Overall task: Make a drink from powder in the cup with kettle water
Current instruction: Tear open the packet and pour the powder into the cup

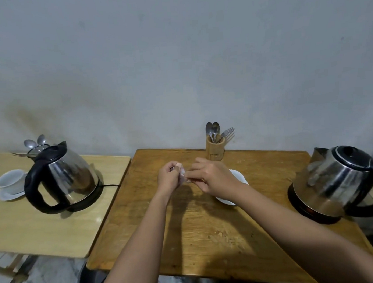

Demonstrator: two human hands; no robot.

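Tearing the powder sachet
Both hands (184,176) pinch the sachet (182,174) above the bench (200,228); next, tip it into the cup (239,177).

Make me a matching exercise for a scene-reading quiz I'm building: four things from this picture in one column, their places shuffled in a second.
Things:
1. sachet
2. wooden holder
3. right kettle
4. white cup

Places:
A. on a saucer, left table
B. pinched between both hands
C. right edge of the middle table
D. back of the middle table, holding cutlery

Pairs: 1-B, 2-D, 3-C, 4-A
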